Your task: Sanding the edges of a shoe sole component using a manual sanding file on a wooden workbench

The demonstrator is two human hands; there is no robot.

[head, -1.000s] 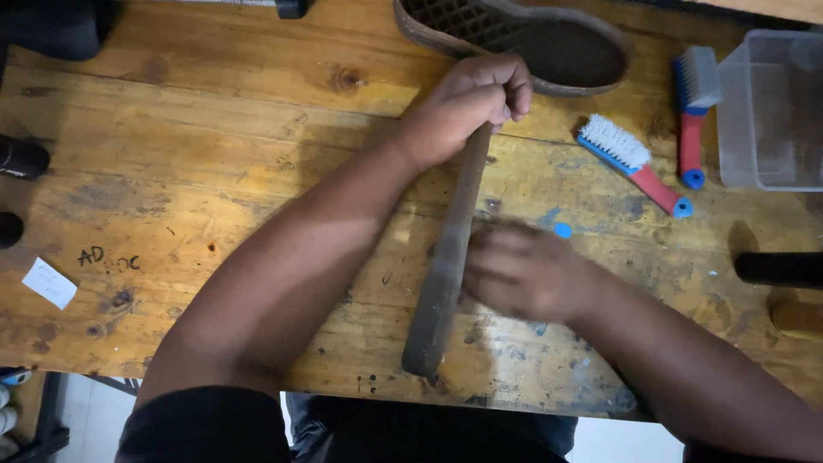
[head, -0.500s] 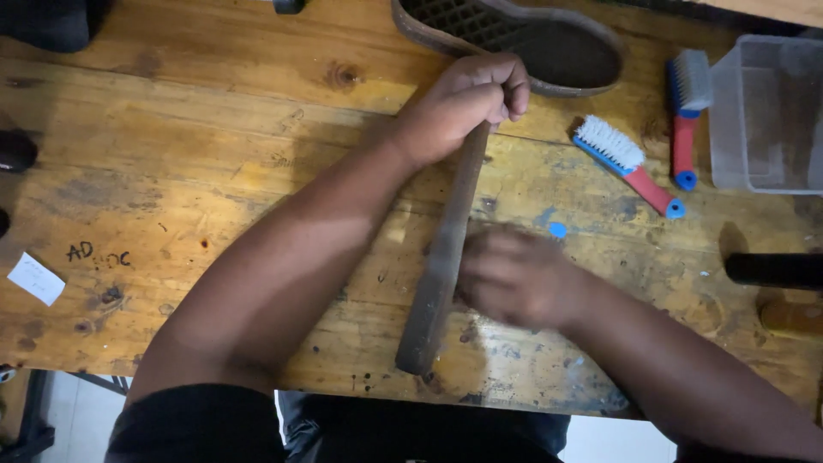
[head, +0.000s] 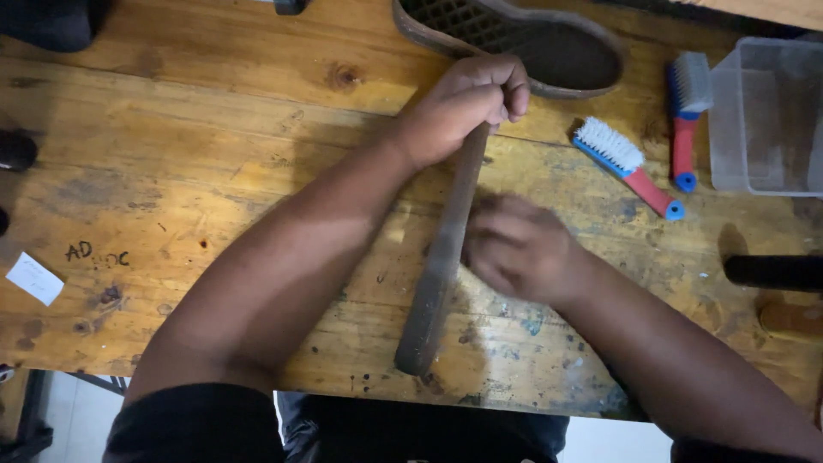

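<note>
A long, flat, dark strip (head: pixel 435 283) lies slanted across the wooden workbench (head: pixel 197 171), its near end at the front edge. My left hand (head: pixel 463 107) is closed around the strip's far end, just below a shoe sole. My right hand (head: pixel 514 249) is blurred and rests against the strip's right side at its middle, fingers curled; whether it holds anything small is hidden.
A dark shoe sole (head: pixel 523 43) lies upside down at the back. Two red-and-blue handled brushes (head: pixel 630 167) (head: pixel 688 111) lie to the right, beside a clear plastic tub (head: pixel 763 111). A dark cylinder (head: pixel 771 272) is at the right edge, a white paper scrap (head: pixel 34 279) at the left.
My right hand has shifted up along the strip, from near its lower half to its middle, still blurred with motion. My left hand keeps its grip on the far end.
</note>
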